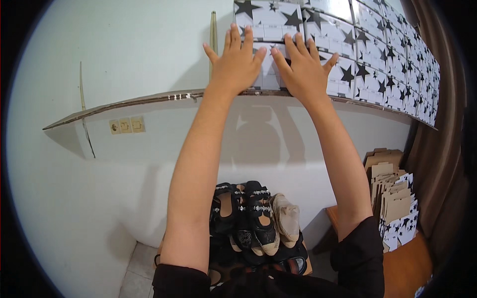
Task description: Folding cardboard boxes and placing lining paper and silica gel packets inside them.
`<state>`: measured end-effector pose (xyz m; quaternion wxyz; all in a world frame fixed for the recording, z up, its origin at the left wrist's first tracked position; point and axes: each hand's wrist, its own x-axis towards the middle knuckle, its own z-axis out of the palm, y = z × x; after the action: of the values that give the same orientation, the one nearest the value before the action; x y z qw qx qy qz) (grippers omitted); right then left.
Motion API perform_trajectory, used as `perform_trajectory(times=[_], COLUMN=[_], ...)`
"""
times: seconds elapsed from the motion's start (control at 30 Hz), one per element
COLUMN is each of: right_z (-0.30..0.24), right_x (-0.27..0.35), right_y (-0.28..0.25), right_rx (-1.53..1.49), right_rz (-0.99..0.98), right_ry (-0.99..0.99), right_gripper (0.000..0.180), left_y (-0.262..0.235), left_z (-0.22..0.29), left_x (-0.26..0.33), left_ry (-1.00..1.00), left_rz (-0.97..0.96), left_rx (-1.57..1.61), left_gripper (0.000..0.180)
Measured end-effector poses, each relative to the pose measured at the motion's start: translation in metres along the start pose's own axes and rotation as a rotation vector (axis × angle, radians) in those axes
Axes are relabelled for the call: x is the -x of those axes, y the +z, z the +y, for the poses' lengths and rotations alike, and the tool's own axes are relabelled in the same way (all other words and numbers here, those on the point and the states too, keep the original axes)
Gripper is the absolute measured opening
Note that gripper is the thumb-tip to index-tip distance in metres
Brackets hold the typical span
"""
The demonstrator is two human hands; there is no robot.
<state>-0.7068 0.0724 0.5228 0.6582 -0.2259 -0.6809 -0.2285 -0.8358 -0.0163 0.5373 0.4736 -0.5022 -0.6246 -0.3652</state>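
Observation:
Both my arms reach up to a wall shelf [149, 99] stacked with white shoe boxes printed with black stars. My left hand [233, 64], its fingers spread, lies against the left column of boxes. Beside it my right hand [305, 69] is likewise spread, at the seam between that column and the one to its right. Above my hands shows the upper shoe box [268, 15] of the left column. The lower shoe box [270, 69] is partly hidden between my hands. Neither hand grasps anything.
Below, black shoes with shiny straps [261, 213] and a beige shoe [286, 218] are piled. Flattened cardboard boxes [395, 198] stand on a brown wooden surface [410, 268] at the right, near a brown curtain [442, 169]. Wall sockets [126, 125] sit under the shelf's left part.

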Motion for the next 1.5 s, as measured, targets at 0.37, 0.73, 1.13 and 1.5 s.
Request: perform_trajectory(times=[0.37,0.73,1.13,1.5], right_z=[0.004,0.031,0.054,0.143], right_x=[0.023,0.197,0.318,0.336], right_y=[-0.019,-0.176,-0.297,-0.459], right_rx=[-0.017,-0.209,0.193,0.466], right_rz=[0.134,0.155,0.079,0.217], right_ry=[-0.058,-0.025,0.446,0.484], right_gripper=[0.047,0.04,0.035,0.032], left_y=[-0.006,-0.079,-0.056,-0.033], left_z=[-0.015,0.011,0.036,0.237], left_x=[0.03,0.168,0.268,0.263], left_ry=[0.165,0.348,0.541,0.61], left_rz=[0.148,0.096,0.056,0.062], left_rx=[-0.174,0.012,0.285,0.587], left_gripper=[0.063,0.042,0.032,0.026])
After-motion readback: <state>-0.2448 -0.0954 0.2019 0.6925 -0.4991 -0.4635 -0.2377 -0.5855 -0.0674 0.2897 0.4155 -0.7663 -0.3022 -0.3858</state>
